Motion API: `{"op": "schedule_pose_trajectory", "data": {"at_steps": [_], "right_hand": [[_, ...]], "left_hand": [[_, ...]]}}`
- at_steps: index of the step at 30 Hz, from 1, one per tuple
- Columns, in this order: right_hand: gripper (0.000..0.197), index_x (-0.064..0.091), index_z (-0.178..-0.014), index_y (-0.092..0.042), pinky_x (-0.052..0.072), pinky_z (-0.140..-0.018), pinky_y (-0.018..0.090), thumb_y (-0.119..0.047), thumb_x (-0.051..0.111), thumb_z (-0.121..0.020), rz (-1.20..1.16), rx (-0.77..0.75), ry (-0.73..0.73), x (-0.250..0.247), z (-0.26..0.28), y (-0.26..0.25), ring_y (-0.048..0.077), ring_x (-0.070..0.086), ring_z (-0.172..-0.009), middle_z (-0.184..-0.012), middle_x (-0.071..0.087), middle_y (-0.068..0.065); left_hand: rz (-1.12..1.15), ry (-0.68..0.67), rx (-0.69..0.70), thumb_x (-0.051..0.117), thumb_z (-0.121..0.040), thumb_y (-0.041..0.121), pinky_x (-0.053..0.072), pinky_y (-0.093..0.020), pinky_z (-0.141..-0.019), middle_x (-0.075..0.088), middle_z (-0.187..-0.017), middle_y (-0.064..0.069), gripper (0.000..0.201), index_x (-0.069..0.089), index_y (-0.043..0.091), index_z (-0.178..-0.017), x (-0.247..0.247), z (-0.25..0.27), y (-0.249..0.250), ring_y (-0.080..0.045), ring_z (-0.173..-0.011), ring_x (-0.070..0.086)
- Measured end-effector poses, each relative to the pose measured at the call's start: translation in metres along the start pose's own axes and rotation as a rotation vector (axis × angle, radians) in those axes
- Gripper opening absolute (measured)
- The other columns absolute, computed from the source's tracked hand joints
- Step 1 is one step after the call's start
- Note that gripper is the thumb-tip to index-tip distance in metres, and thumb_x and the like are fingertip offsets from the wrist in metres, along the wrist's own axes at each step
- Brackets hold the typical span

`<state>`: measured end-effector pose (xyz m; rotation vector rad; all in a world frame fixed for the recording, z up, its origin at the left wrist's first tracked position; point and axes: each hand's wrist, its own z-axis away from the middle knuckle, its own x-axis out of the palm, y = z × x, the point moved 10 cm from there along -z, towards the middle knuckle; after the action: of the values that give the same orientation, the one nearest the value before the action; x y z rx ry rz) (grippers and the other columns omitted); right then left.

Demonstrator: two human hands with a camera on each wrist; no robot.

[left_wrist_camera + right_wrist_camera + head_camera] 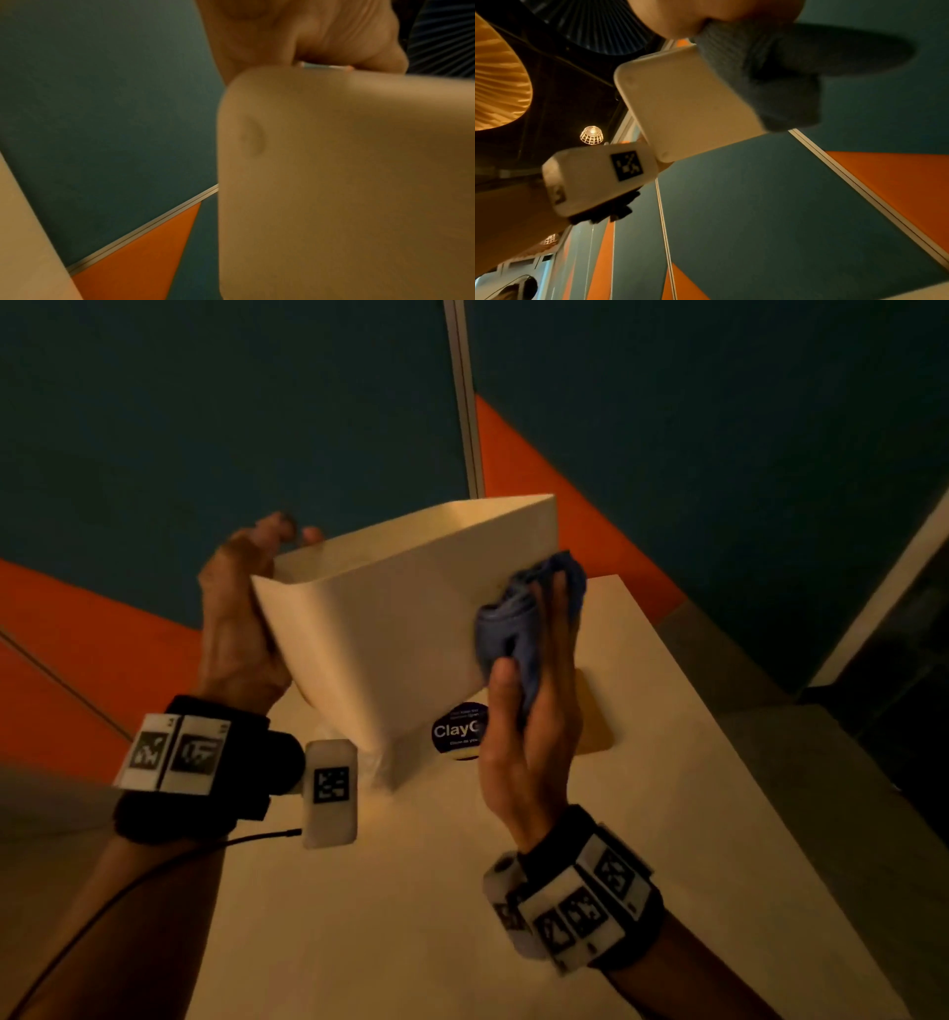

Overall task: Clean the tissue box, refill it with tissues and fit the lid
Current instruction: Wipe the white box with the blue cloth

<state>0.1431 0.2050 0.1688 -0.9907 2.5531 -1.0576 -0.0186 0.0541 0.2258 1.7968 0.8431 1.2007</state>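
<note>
- The cleaning step is judged to be in hand: a cream box (390, 629) is held tilted in the air above a pale table (462, 916), its open top turned away.
- The box's left end is gripped by the left hand (239, 618), fingers curled over the rim.
- A bunched blue cloth (518, 613) is pinched in the right hand (534, 711) between thumb and curled fingers and pressed against the box's right end (the outer wall, near the corner).
- Next, the wiping would probably be carried round the remaining faces before any refilling is begun.
- The box's inside can hardly be seen.
- A tan flat piece (595, 721), perhaps the lid, lies on the table, partly hidden by the right hand.
- A dark round sticker (457, 731) is cut off; no tissues can be made out with certainty.
</note>
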Motion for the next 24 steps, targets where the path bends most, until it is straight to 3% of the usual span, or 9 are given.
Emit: {"op": "schedule_pose_trajectory", "data": {"at_steps": [3, 7, 10, 13, 15, 18, 22, 24], "right_hand": [[0.051, 0.013, -0.148, -0.025, 0.018, -0.121, 0.045, -0.042, 0.026, -0.101, 0.038, -0.036, -0.033, 0.004, 0.003, -0.008, 0.019, 0.011, -0.149, -0.156, 0.022, 0.005], [0.049, 0.035, -0.140, -0.012, 0.020, -0.118, 0.046, -0.040, 0.028, -0.100, 0.086, -0.264, -0.154, 0.021, 0.025, -0.048, 0.028, 0.021, -0.146, -0.148, 0.032, 0.007], [0.051, 0.027, -0.142, -0.012, 0.021, -0.119, 0.043, -0.041, 0.027, -0.100, 0.052, -0.149, -0.103, 0.011, 0.011, -0.028, 0.021, 0.018, -0.147, -0.151, 0.027, -0.002], [0.051, 0.017, -0.146, -0.023, 0.019, -0.121, 0.046, -0.043, 0.026, -0.100, 0.044, 0.015, -0.039, 0.000, -0.003, 0.001, 0.023, 0.011, -0.150, -0.156, 0.016, -0.003], [0.051, 0.015, -0.146, -0.022, 0.018, -0.121, 0.042, -0.041, 0.028, -0.100, 0.053, -0.038, -0.073, 0.005, 0.002, -0.011, 0.025, 0.013, -0.149, -0.156, 0.020, 0.005], [0.051, 0.028, -0.142, -0.012, 0.020, -0.119, 0.044, -0.041, 0.028, -0.100, 0.083, -0.183, -0.168, 0.019, 0.021, -0.037, 0.028, 0.019, -0.146, -0.150, 0.029, 0.008], [0.053, 0.024, -0.144, -0.013, 0.019, -0.121, 0.039, -0.044, 0.027, -0.100, 0.048, -0.058, -0.131, 0.015, 0.006, -0.010, 0.016, 0.014, -0.148, -0.155, 0.024, 0.004], [0.053, 0.016, -0.146, -0.022, 0.017, -0.122, 0.041, -0.044, 0.026, -0.100, 0.043, 0.016, -0.087, 0.010, -0.004, 0.008, 0.015, 0.011, -0.149, -0.155, 0.019, 0.000]], "left_hand": [[0.020, -0.039, -0.001, 0.058, -0.061, 0.028, 0.043, -0.032, -0.076, 0.061, -0.069, 0.008, 0.006, 0.058, 0.022, -0.060, 0.004, 0.004, -0.015, -0.010, -0.070, 0.058], [0.029, -0.019, 0.020, 0.069, -0.059, 0.024, 0.038, -0.041, -0.085, 0.048, -0.080, -0.005, 0.019, 0.054, 0.015, -0.065, -0.001, 0.009, -0.022, -0.018, -0.079, 0.054], [0.060, -0.102, 0.050, 0.085, -0.044, 0.032, 0.047, -0.033, -0.078, 0.052, -0.079, -0.001, 0.039, 0.054, 0.016, -0.061, -0.003, 0.007, -0.020, -0.013, -0.076, 0.059], [0.012, -0.129, 0.074, 0.083, -0.049, 0.028, 0.047, -0.031, -0.072, 0.052, -0.079, 0.003, 0.035, 0.051, 0.016, -0.058, -0.005, 0.008, -0.018, -0.010, -0.072, 0.060], [-0.020, -0.121, 0.102, 0.080, -0.053, 0.024, 0.047, -0.030, -0.073, 0.056, -0.075, 0.007, 0.028, 0.053, 0.021, -0.050, -0.003, 0.011, -0.019, -0.009, -0.070, 0.062], [0.030, -0.131, 0.098, 0.088, -0.042, 0.036, 0.048, -0.027, -0.073, 0.061, -0.072, 0.013, 0.036, 0.054, 0.022, -0.043, -0.004, 0.016, -0.025, -0.008, -0.069, 0.063], [0.029, -0.116, 0.089, 0.080, -0.050, 0.020, 0.043, -0.033, -0.077, 0.058, -0.073, 0.011, 0.029, 0.052, 0.023, -0.041, -0.017, 0.016, -0.027, -0.008, -0.070, 0.061], [0.034, -0.129, 0.084, 0.083, -0.047, 0.025, 0.043, -0.033, -0.078, 0.057, -0.074, 0.012, 0.031, 0.053, 0.024, -0.042, -0.021, 0.017, -0.026, -0.008, -0.071, 0.060]]}}
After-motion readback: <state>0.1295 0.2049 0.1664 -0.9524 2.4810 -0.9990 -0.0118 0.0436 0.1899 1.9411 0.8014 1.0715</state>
